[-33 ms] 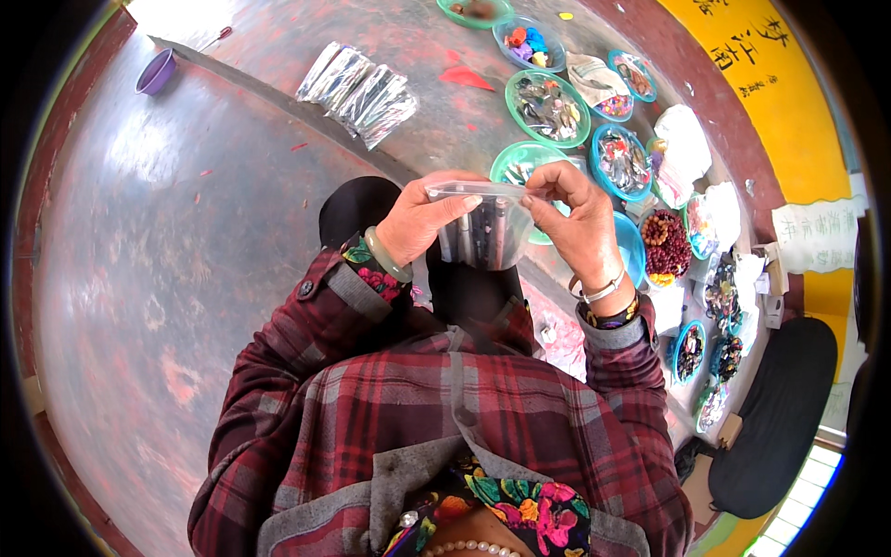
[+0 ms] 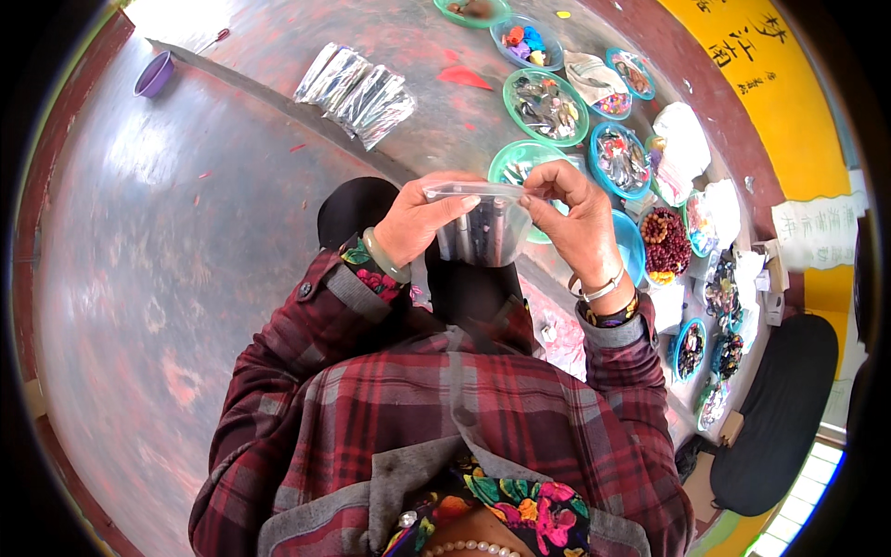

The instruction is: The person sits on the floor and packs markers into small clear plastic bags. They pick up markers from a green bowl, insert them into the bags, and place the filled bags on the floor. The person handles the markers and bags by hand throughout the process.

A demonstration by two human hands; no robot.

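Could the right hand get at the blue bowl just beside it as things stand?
Probably yes, once freed: the right hand pinches the clear bag together with the left hand, but the blue bowl sits right beside its wrist with nothing between them.

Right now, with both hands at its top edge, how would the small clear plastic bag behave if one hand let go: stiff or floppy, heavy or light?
The bag would probably sag, since it looks like thin clear film. It seems light, as the left hand and right hand hold it by fingertips only. The dark pieces inside would likely pull it downward.

Contents of the clear bag (image 2: 483,227) are too blurred to identify.
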